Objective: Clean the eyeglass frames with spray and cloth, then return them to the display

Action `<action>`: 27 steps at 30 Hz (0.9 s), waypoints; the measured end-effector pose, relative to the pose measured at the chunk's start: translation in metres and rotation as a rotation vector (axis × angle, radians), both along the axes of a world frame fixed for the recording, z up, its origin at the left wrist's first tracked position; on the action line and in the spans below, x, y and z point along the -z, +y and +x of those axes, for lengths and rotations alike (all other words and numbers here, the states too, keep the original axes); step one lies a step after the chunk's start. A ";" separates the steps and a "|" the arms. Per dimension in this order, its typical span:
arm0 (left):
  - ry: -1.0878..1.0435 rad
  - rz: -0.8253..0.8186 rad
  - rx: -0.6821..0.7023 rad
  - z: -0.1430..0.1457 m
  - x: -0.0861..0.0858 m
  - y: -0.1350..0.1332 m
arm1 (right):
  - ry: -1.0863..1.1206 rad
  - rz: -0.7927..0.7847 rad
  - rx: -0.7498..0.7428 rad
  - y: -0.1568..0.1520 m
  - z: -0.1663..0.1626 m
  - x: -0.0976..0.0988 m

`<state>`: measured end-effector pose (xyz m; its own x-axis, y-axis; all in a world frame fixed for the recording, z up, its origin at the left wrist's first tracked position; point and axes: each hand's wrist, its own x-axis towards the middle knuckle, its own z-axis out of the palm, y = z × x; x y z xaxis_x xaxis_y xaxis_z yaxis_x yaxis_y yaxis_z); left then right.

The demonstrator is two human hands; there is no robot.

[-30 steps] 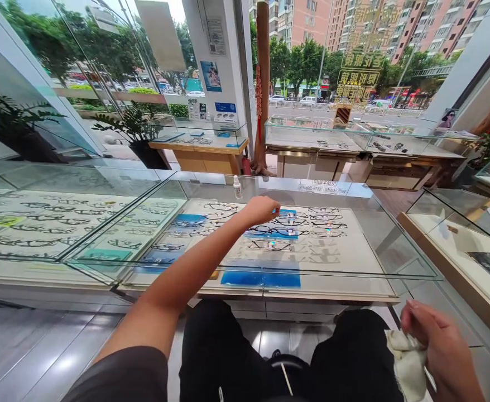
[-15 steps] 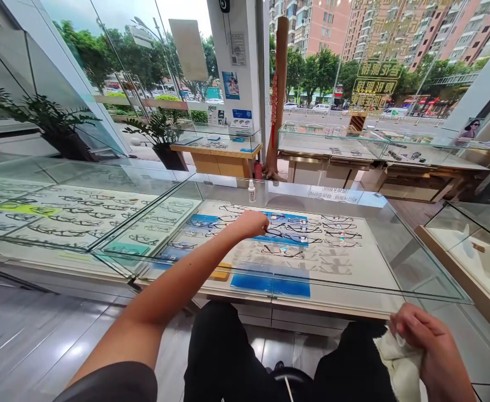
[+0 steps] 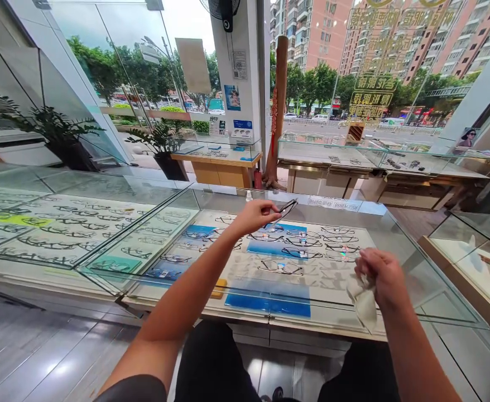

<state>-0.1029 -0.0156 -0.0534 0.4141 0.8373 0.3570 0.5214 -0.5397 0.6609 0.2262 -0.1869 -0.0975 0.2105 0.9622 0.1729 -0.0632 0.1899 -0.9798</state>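
Over the glass display case point(image 3: 337, 312), my left hand point(image 3: 258, 216) pinches a dark-framed pair of eyeglasses point(image 3: 288, 207), raised above the other frames. A cream cloth point(image 3: 363, 306) hangs from my right hand point(image 3: 381, 273), whose fingers are closed on it near the case's right side. Several pairs of eyeglasses lie in rows below, some on a blue sheet point(image 3: 265, 249). One pair of glasses point(image 3: 282, 268) sits by itself nearer to me. Behind my left hand stands a small white bottle point(image 3: 249, 195), partly hidden.
To the left, another glass case point(image 3: 61, 190) holds many frames. A yellow-orange block point(image 3: 219, 288) and a second blue sheet point(image 3: 249, 301) lie toward the case's front. Further cases, potted plants point(image 3: 165, 148) and a wooden post point(image 3: 279, 100) stand by the windows.
My left hand has lifted a pair of eyeglasses up from the rows. My right hand, with the cloth, has moved up and left over the case. The view has tilted upward.
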 end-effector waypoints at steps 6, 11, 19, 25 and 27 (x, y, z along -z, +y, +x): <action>-0.656 -0.065 0.028 0.069 0.027 0.035 | -0.216 0.145 -0.077 0.120 -0.046 -0.033; -0.798 -0.114 0.079 0.080 0.049 0.031 | -0.393 0.160 -0.182 0.150 -0.066 -0.021; -0.860 -0.228 0.150 0.084 0.059 0.013 | -0.401 0.183 -0.254 0.143 -0.067 0.002; -0.807 -0.210 0.160 0.084 0.060 0.012 | -0.330 0.163 -0.280 0.142 -0.065 0.000; -0.807 -0.250 0.160 0.083 0.059 0.012 | -0.312 0.156 -0.292 0.142 -0.064 -0.002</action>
